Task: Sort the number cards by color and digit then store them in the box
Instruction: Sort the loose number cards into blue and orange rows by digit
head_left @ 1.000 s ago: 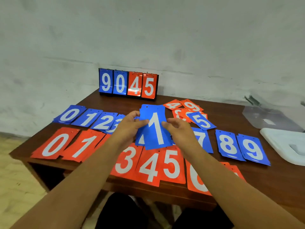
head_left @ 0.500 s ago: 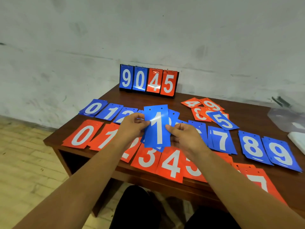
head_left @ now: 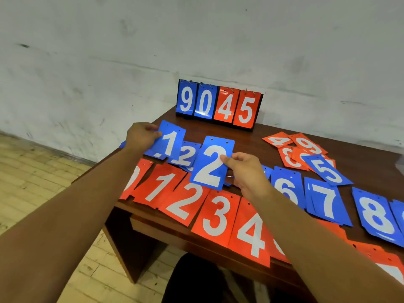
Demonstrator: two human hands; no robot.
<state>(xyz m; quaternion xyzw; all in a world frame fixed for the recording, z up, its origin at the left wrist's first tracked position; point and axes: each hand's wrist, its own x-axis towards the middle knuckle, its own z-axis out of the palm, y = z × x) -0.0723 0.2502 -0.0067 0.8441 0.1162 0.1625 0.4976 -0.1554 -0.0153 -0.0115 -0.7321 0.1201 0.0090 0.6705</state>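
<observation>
The left hand (head_left: pixel 142 136) pinches a thin blue plastic "1" card (head_left: pixel 169 141) over the brown wooden desk (head_left: pixel 247 141); the right hand (head_left: pixel 244 169) pinches the blue "2" card (head_left: pixel 213 162) by its side edge; both probably light, stiff, slick

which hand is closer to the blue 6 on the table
Right. The right hand, pinching a blue 2, is just left of the blue 6; the left hand, holding a blue 1, is farther left.

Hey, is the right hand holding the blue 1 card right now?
No, the right hand pinches a blue 2 card; the left hand holds the blue 1 card.
</observation>
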